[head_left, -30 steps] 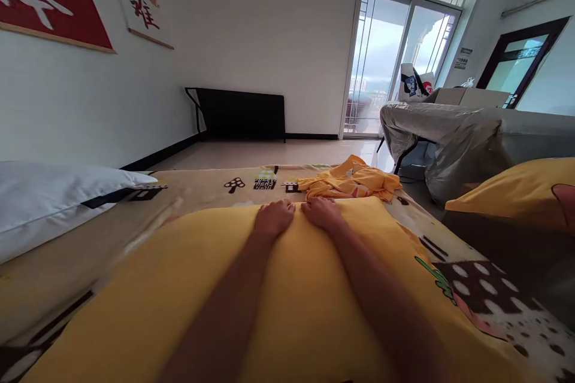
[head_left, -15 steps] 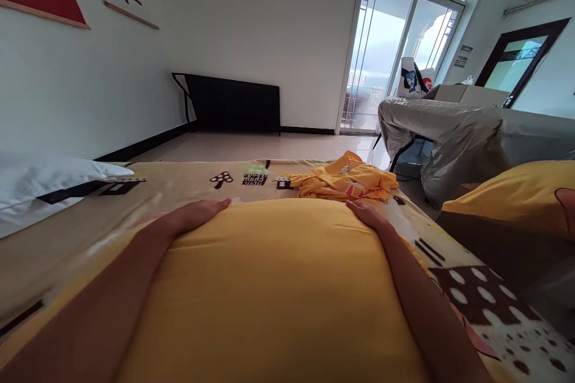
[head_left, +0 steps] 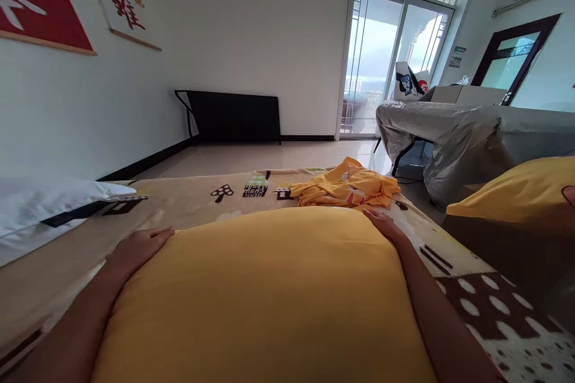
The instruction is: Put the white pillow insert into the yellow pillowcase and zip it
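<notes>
On the patterned blanket point(head_left: 188, 194), I see the yellow pillow point(head_left: 269, 293) filling the frame's lower centre, between left hand point(head_left: 140, 247) and right hand point(head_left: 383, 225), both touching its sides; whether either grip clenches it, I cannot tell.

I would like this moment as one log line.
left hand: at yellow pillow, left edge; right hand: at its right edge; orange cloth: crumpled on patterned blanket
</notes>
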Demonstrator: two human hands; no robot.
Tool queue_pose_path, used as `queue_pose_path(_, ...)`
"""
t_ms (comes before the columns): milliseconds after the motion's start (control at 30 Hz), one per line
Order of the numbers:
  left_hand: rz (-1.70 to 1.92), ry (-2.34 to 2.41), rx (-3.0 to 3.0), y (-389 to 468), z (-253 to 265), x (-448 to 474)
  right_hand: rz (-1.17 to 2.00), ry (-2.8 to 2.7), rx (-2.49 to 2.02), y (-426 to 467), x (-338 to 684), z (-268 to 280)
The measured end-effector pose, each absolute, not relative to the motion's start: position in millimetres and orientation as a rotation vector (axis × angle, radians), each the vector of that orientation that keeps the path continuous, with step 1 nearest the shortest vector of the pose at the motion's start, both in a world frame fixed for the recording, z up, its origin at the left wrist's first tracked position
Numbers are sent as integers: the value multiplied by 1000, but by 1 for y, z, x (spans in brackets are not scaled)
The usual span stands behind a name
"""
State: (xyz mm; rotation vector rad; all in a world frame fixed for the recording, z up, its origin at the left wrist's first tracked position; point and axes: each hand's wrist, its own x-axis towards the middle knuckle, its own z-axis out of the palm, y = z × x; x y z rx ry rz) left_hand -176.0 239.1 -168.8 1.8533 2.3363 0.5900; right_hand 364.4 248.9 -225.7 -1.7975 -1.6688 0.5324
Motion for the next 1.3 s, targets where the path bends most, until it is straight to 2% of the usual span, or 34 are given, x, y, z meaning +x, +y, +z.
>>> queue_pose_path(167, 964, 2258, 1847, 186, -132, -138, 272, -1610, -1679, 209, 342, -167)
queue_pose_path(267, 1061, 1926, 2374, 157, -128, -94, 112, -1835, -1321, 157, 289, -142)
queue_pose_path(367, 767, 1411, 2934, 140, -139, -50, 122, -2177, -1138, 114, 229, -142)
queue_pose_path(433, 545, 1269, 3065, 140, -150, -32, 209, -2384, -1074, 105, 204, -152)
queue_pose_path(533, 389, 1312, 3048, 149, -163, -25, 273, -2436, -1154, 116, 194, -167)
queue_pose_path(667, 358, 1370, 2989, 159, -170, -34, 203, -2314, -1350, 143, 208, -180)
queue_pose_path(867, 456, 1530, 2941, 152, -179, -66, 82, -2177, -1591, 156, 240, -193)
queue_pose_path(1067, 629, 1906, 2771, 122, -214, -146, -36, -2010, -1689, 140, 291, -226)
queue_pose_path(1200, 722, 1933, 2674, 97, -239, -200, 36, -1921, -1684, 115, 340, -258)
queue_pose_path(1300, 733, 2017, 2536, 79, -233, -216, 134, -1886, -1739, 97, 370, -262)
